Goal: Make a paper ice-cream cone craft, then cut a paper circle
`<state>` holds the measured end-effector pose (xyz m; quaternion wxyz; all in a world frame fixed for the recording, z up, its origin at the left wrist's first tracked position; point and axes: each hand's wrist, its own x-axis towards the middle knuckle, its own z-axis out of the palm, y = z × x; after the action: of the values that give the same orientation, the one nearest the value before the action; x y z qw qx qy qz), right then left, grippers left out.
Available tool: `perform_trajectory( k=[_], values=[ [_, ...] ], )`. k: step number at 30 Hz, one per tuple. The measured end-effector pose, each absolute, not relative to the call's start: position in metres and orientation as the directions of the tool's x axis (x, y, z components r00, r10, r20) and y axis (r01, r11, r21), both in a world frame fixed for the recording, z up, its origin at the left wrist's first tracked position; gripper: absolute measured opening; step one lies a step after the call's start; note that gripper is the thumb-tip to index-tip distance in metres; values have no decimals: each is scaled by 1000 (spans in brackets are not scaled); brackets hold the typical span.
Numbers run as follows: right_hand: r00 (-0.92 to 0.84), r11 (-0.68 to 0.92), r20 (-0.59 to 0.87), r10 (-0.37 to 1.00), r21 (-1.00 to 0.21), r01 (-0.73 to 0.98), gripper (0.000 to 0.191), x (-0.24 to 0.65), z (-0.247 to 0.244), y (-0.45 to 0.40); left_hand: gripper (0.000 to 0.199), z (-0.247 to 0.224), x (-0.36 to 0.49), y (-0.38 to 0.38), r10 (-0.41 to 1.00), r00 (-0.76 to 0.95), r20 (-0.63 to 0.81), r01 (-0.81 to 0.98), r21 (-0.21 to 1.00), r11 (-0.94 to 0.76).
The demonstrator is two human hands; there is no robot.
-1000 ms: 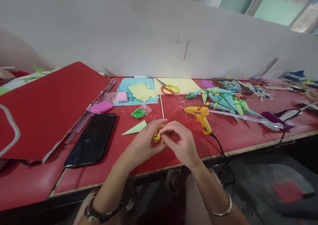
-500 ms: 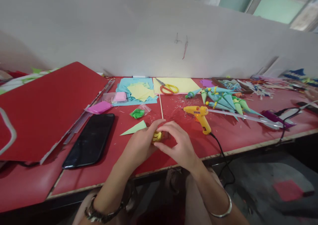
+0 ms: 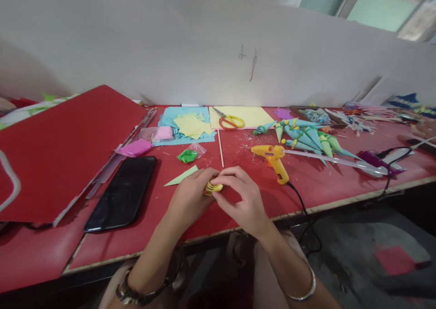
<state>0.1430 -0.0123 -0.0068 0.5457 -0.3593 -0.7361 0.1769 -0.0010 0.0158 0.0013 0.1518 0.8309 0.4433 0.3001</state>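
Note:
Between my hands is a small yellow layered piece (image 3: 213, 187), curled like a paper flower; fingers cover much of it. My left hand (image 3: 192, 193) is closed around its left side. Thumb and fingertips of my right hand (image 3: 243, 197) pinch at its right edge. A pale green paper cone (image 3: 182, 176) lies just beyond my left hand. A thin wooden stick (image 3: 220, 147) lies on the table past my fingertips. Right of my right hand rests a yellow glue gun (image 3: 274, 159) with a long clear glue stick in its back.
A black phone (image 3: 121, 193) and a red board (image 3: 71, 150) lie on the left. Scissors (image 3: 230, 120) rest on yellow paper by blue sheets (image 3: 163, 136). Green clay (image 3: 188, 155) and pink packets (image 3: 136, 148) lie nearby. Several blue and green cones (image 3: 306, 136) are heaped at right.
Both hands have shifted slightly, and the yellow piece is tilted so more of its layers show. The other things on the table stay where they were.

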Motion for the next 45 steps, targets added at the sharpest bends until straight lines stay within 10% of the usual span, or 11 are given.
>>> perform_trajectory(
  k=[11,21,45],
  values=[
    [-206,682,655,727,-653,329,39,140,-9,-14,10,3,0,15,829,445,339,515,661,-546],
    [-53,630,683,729,-638,444,22,130,-14,-14,12,1,12,17,809,362,463,477,654,-588],
    [-310,700,630,712,-670,248,26,148,-2,-9,12,5,-3,16,823,564,67,432,826,-363]
  ],
)
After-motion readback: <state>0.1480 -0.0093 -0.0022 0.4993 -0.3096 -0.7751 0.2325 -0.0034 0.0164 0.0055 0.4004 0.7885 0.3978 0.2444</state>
